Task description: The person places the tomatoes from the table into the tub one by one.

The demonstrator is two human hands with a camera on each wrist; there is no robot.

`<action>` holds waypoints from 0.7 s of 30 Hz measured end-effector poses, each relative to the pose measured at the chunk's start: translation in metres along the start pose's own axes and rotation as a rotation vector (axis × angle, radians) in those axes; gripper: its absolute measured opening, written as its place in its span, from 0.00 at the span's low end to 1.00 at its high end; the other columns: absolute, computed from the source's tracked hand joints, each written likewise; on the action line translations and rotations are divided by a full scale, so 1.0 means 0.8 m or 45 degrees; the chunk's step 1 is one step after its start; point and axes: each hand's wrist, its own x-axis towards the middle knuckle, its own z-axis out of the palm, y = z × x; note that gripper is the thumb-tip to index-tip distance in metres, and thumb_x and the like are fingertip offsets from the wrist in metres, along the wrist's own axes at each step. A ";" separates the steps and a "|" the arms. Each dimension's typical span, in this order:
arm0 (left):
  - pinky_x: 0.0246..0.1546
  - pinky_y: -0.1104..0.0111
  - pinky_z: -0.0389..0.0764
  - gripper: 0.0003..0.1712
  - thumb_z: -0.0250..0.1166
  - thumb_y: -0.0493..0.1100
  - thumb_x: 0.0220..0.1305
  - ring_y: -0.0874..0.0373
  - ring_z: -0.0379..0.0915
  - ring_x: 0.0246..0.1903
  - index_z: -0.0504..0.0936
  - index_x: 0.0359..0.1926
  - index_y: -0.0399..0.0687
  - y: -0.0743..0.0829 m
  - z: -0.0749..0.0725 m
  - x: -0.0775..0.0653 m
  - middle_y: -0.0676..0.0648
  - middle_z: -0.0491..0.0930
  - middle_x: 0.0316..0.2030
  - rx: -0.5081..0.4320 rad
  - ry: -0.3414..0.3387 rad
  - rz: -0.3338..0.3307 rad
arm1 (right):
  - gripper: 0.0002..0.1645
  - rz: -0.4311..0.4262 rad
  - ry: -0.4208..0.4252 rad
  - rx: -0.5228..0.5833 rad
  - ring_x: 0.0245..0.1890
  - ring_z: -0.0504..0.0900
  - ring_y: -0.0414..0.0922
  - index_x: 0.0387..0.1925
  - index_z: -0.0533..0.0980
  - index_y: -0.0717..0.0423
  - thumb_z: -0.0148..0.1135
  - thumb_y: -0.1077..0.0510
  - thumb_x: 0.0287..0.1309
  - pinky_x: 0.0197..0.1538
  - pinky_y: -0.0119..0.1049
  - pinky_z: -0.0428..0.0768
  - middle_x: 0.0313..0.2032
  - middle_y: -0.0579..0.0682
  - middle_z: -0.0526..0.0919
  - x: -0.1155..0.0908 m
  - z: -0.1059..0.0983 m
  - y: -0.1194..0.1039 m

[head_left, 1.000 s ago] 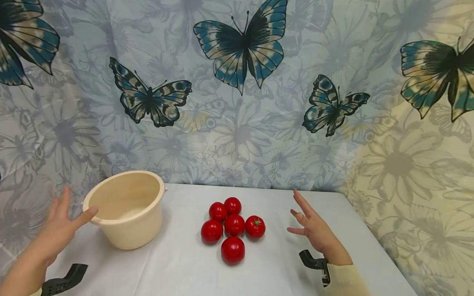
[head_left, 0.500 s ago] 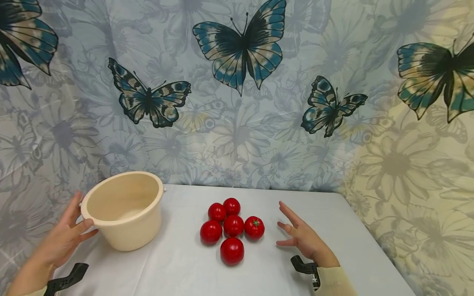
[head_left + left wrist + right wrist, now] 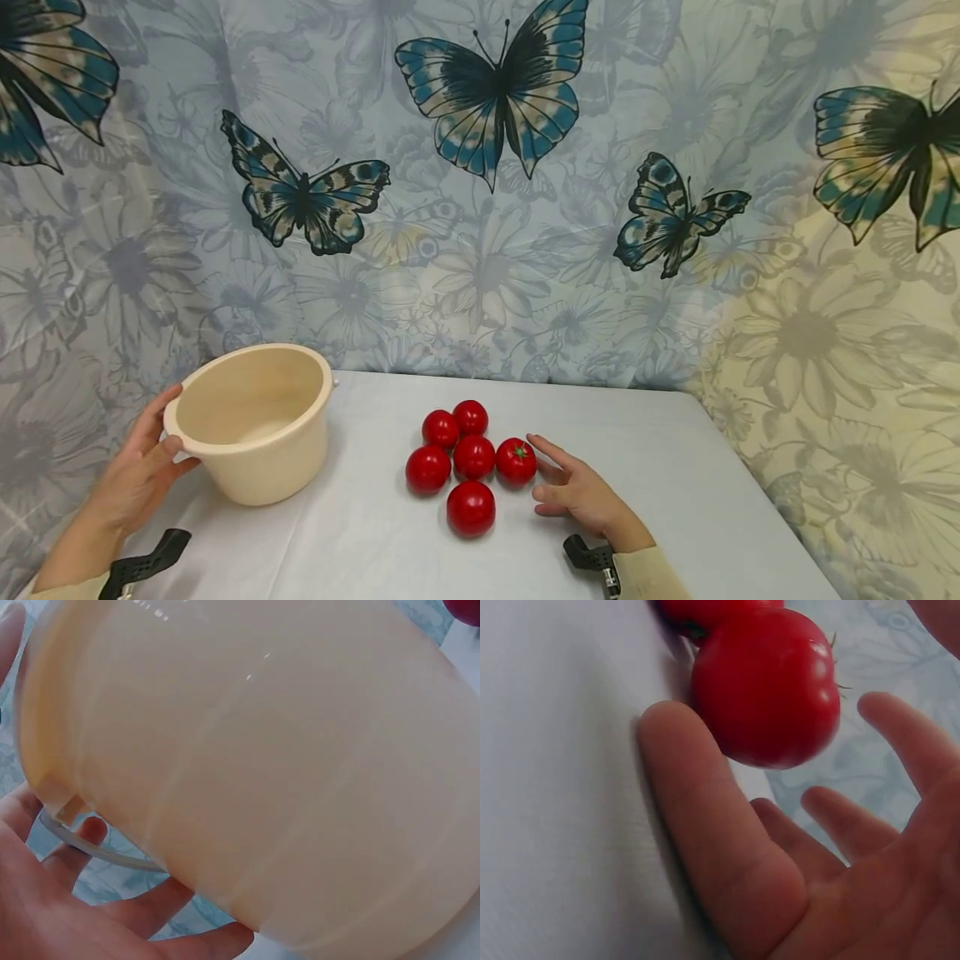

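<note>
A cream plastic bucket [image 3: 262,467] stands upright at the left of the table. My left hand [image 3: 138,471] grips its left side, thumb at the rim and the other fingers spread round the outer wall. In the left wrist view, the fingers [image 3: 150,904] reach the wall beside the bucket's thin bail handle [image 3: 112,859]. Several red tomatoes lie in a cluster mid-table. At the right one, a tomato [image 3: 516,462] with its green calyx showing, is my right hand [image 3: 581,496]. Its fingers are parted around the tomato [image 3: 769,690] in the right wrist view, not closed on it.
The other tomatoes include a front one [image 3: 471,509], a middle one [image 3: 474,457] and a left one [image 3: 428,469]. A white cloth covers the table [image 3: 360,533]. Behind it hangs a butterfly-print fabric [image 3: 487,275]. Each wrist wears a black mount [image 3: 588,557].
My left hand has come in to the bucket's side and taken hold there. The right hand has moved left and down to the right tomato. Bucket and tomatoes stay in place.
</note>
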 end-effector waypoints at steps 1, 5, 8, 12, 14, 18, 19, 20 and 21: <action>0.44 0.68 0.78 0.35 0.46 0.32 0.77 0.63 0.59 0.63 0.46 0.79 0.50 0.000 0.002 0.001 0.51 0.45 0.72 0.004 0.013 0.014 | 0.49 -0.008 0.005 -0.004 0.73 0.48 0.66 0.77 0.54 0.53 0.69 0.62 0.61 0.47 0.55 0.82 0.77 0.59 0.46 0.001 0.001 0.001; 0.42 0.67 0.78 0.35 0.45 0.28 0.75 0.62 0.63 0.59 0.49 0.78 0.50 0.000 0.008 0.005 0.52 0.49 0.70 0.038 0.024 0.016 | 0.46 -0.038 0.021 -0.012 0.72 0.49 0.66 0.76 0.58 0.55 0.69 0.64 0.60 0.47 0.54 0.82 0.77 0.58 0.46 0.003 0.003 0.005; 0.42 0.68 0.79 0.35 0.45 0.27 0.74 0.62 0.66 0.58 0.51 0.77 0.50 0.000 0.012 0.007 0.51 0.50 0.68 0.072 0.012 0.016 | 0.45 -0.056 0.041 -0.032 0.72 0.50 0.67 0.75 0.61 0.55 0.69 0.65 0.60 0.47 0.53 0.82 0.77 0.58 0.47 0.005 0.005 0.009; 0.42 0.69 0.80 0.34 0.48 0.28 0.74 0.62 0.70 0.56 0.53 0.76 0.51 -0.002 0.022 0.010 0.50 0.53 0.66 0.102 -0.007 0.027 | 0.42 -0.080 0.068 -0.063 0.70 0.51 0.70 0.73 0.64 0.55 0.69 0.64 0.60 0.46 0.51 0.83 0.76 0.59 0.50 0.008 0.006 0.013; 0.43 0.70 0.80 0.34 0.50 0.29 0.75 0.62 0.71 0.55 0.54 0.76 0.51 -0.003 0.029 0.013 0.49 0.55 0.66 0.115 -0.017 0.031 | 0.40 -0.092 0.076 -0.075 0.70 0.51 0.71 0.72 0.67 0.54 0.69 0.64 0.60 0.46 0.50 0.83 0.76 0.59 0.52 0.009 0.008 0.014; 0.43 0.71 0.81 0.33 0.51 0.28 0.74 0.63 0.73 0.53 0.55 0.75 0.50 -0.003 0.045 0.017 0.48 0.54 0.66 0.163 -0.032 0.035 | 0.37 -0.097 0.092 -0.100 0.70 0.52 0.71 0.70 0.70 0.52 0.70 0.63 0.60 0.47 0.49 0.82 0.75 0.59 0.56 0.009 0.011 0.014; 0.43 0.72 0.81 0.34 0.51 0.28 0.73 0.64 0.73 0.53 0.55 0.74 0.50 -0.003 0.049 0.017 0.48 0.52 0.66 0.186 -0.036 0.033 | 0.36 -0.095 0.101 -0.098 0.70 0.54 0.70 0.69 0.71 0.51 0.70 0.63 0.60 0.47 0.49 0.82 0.74 0.59 0.57 0.010 0.012 0.014; 0.43 0.72 0.80 0.34 0.51 0.27 0.73 0.64 0.73 0.53 0.54 0.74 0.48 -0.002 0.053 0.018 0.48 0.50 0.68 0.205 -0.043 0.032 | 0.35 -0.095 0.114 -0.100 0.69 0.56 0.69 0.68 0.72 0.51 0.70 0.63 0.60 0.47 0.49 0.83 0.74 0.59 0.57 0.010 0.013 0.014; 0.43 0.72 0.80 0.34 0.51 0.26 0.72 0.66 0.73 0.53 0.54 0.74 0.47 -0.001 0.056 0.019 0.46 0.47 0.70 0.236 -0.050 0.027 | 0.35 -0.090 0.129 -0.102 0.68 0.59 0.68 0.68 0.72 0.50 0.70 0.63 0.59 0.47 0.48 0.83 0.73 0.58 0.58 0.010 0.014 0.014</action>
